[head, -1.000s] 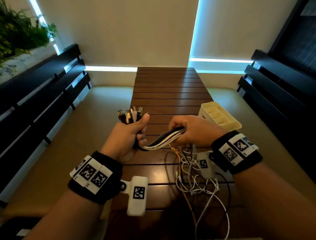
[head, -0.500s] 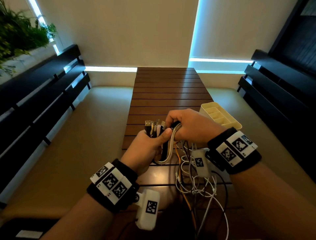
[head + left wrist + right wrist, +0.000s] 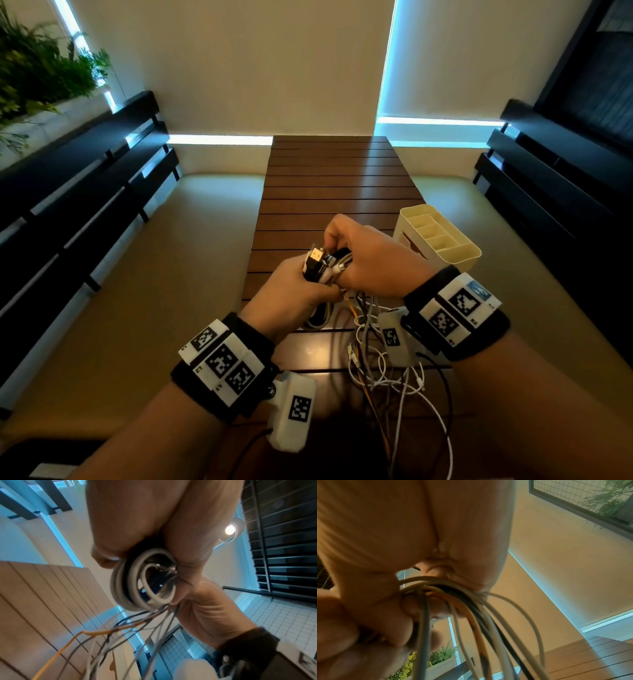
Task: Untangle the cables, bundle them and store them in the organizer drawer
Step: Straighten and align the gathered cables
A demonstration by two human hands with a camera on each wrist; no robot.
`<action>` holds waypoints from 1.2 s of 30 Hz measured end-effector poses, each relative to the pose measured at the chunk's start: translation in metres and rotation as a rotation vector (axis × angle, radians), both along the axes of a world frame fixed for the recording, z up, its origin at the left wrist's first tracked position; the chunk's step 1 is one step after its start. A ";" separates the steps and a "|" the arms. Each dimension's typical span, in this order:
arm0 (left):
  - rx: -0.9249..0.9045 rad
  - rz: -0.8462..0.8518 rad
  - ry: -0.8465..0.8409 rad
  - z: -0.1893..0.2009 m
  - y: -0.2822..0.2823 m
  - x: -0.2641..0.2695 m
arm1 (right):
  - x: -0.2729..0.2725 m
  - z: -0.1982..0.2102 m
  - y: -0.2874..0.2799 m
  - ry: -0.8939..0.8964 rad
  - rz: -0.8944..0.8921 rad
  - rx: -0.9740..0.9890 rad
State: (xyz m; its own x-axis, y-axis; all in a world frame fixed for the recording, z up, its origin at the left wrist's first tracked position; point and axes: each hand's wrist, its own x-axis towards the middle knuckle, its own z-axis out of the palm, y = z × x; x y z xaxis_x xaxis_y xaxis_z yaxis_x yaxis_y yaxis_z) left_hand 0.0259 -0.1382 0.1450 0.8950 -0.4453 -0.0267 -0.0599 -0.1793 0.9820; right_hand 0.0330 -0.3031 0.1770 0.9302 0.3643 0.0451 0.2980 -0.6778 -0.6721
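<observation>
No readable text, only square coded markers on wristbands (image 3: 222,363) and wrist cameras (image 3: 294,413)

white, grey, orange cables (image 3: 380,373), cream organizer (image 3: 459,257)

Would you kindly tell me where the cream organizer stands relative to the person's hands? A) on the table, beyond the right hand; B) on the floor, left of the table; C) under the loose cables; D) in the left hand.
A: the cream organizer stands on the table just past the right hand.
</observation>
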 end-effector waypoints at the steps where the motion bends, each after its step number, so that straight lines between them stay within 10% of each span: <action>1: 0.008 0.003 -0.006 0.001 0.000 -0.001 | -0.001 -0.001 -0.001 0.002 -0.003 0.020; 13: -0.101 0.229 -0.013 0.011 0.004 0.006 | -0.030 -0.025 -0.016 -0.283 -0.341 0.322; 18: -0.111 0.269 -0.021 0.003 0.003 0.008 | -0.047 -0.061 0.006 0.489 -0.087 0.470; 22: -0.107 0.193 -0.046 0.001 0.000 0.001 | -0.025 -0.065 0.017 0.740 -0.214 1.022; 28: -0.135 0.074 0.007 -0.007 -0.005 -0.014 | 0.019 -0.012 0.020 0.567 -0.392 1.095; 36: -0.232 0.210 -0.216 0.072 0.019 0.022 | 0.074 0.093 0.061 0.100 0.002 1.077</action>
